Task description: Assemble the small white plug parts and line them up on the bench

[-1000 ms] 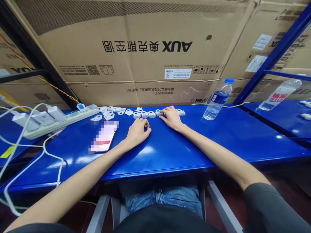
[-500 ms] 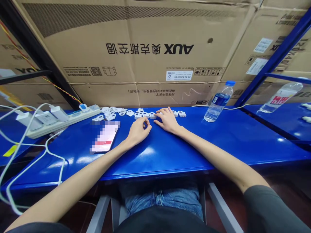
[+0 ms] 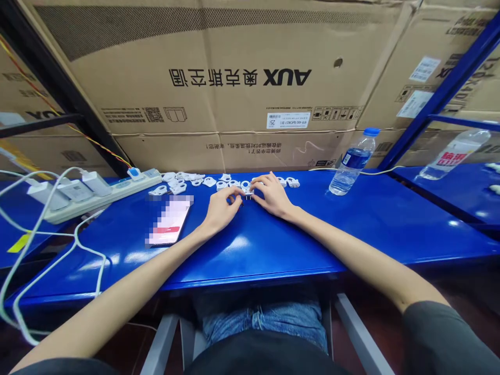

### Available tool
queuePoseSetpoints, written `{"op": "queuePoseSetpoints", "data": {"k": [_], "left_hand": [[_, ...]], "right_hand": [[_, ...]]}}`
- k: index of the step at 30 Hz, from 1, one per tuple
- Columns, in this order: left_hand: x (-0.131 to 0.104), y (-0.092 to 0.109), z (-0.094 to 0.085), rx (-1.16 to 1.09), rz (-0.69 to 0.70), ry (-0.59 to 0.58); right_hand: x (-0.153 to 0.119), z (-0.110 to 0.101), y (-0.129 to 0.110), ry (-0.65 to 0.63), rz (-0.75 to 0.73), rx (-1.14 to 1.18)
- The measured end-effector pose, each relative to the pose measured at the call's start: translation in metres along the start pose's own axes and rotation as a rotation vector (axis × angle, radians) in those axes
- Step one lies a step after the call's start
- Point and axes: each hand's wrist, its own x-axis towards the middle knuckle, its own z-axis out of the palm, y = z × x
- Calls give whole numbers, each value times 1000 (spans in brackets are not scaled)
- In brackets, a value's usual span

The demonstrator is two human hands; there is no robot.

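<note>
White plug [image 3: 247,191] is held up between the two hands, above the far half of the blue table [image 3: 304,245], straight at twelve o'clock from the person's body. I judge that it is light and of hard, stiff plastic, so it should not bend under the fingers. Its surface looks smooth and may slip a little if the pinch is weak. It does not seem fragile, but the thin pins could bend if pressed sideways. The good place to take hold is the two sides of the body, or the ring, away from the pins.

It is small and white, with a round open ring on its upper part, toward twelve o'clock, and two thin pins which point toward six o'clock.

Right hand [image 3: 275,195] comes from the three o'clock side; its thumb and forefinger appear to pinch the edge there. Left hand [image 3: 221,211] comes from about eight o'clock, with curled fingers, and its fingertips are at the other edge; whether they truly grip, I cannot tell. Similar plugs [image 3: 292,182] lie at three o'clock, and a loose pile [image 3: 178,187] at nine o'clock.
</note>
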Motion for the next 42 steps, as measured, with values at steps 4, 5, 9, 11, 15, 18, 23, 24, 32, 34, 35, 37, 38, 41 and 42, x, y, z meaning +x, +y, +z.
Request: {"op": "queuePoseSetpoints", "data": {"k": [4, 5, 9, 11, 15, 18, 23, 24, 32, 34, 35, 37, 38, 41, 42], "left_hand": [[0, 3, -3, -21, -29, 35], [0, 3, -3, -17, -31, 36], [2, 1, -4, 0, -30, 19], [3, -1, -4, 22, -18, 25], [3, -3, 0, 79, 0, 87], [3, -4, 1, 90, -19, 113], [2, -7, 2, 19, -8, 105], [2, -8, 1, 12, 8, 103], [5, -12, 0, 90, 89, 142], [5, -12, 0, 93, 85, 142], [5, -11, 0, 94, 80, 140], [5, -10, 0, 94, 67, 138], [5, -10, 0, 92, 60, 137], [4, -8, 0, 79, 49, 130], [4, -8, -1, 74, 46, 129]], "right_hand": [[-4, -10, -5, 32, -39, -30], [-4, -11, -6, 35, -38, -39], [-5, -8, -8, 9, -33, -65], [-6, -5, -10, -20, -42, -69], [-7, -3, -14, -32, -53, -70], [-7, -4, -15, -17, -60, -63], [-6, -5, -16, 1, -54, -55], [-6, -6, -16, 1, -53, -55], [-6, -6, -19, 58, -74, -71], [-6, -6, -19, 72, -81, -74], [-6, -6, -20, 77, -83, -74], [-6, -7, -20, 83, -84, -74], [-6, -7, -21, 84, -85, -73], [-6, -6, -21, 84, -90, -69], [-6, -6, -21, 84, -93, -67]]}}
